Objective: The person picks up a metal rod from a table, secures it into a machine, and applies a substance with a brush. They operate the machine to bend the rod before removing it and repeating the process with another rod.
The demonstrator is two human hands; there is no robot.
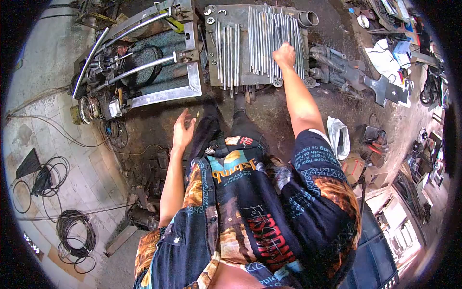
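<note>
My right hand (285,55) is closed at the right-hand group of long, thin metal rods (262,43), its fingers curled round a rod. These rods lie side by side, lengthwise away from me, on a dark metal worktable (244,79). A smaller group of similar rods (227,53) lies to the left on the same top. Away from the table, my left hand (182,131) hangs low near my leg with its fingers apart. A small, thin yellowish piece (198,115) shows right by its fingertips.
Left of the table stands a metal frame (166,94) with machine parts. A short pipe piece (308,19) and several washers or nuts (211,20) sit on the tabletop. Heavy machine parts (341,67) lie to the right. Coiled cable (74,233) is on the left floor.
</note>
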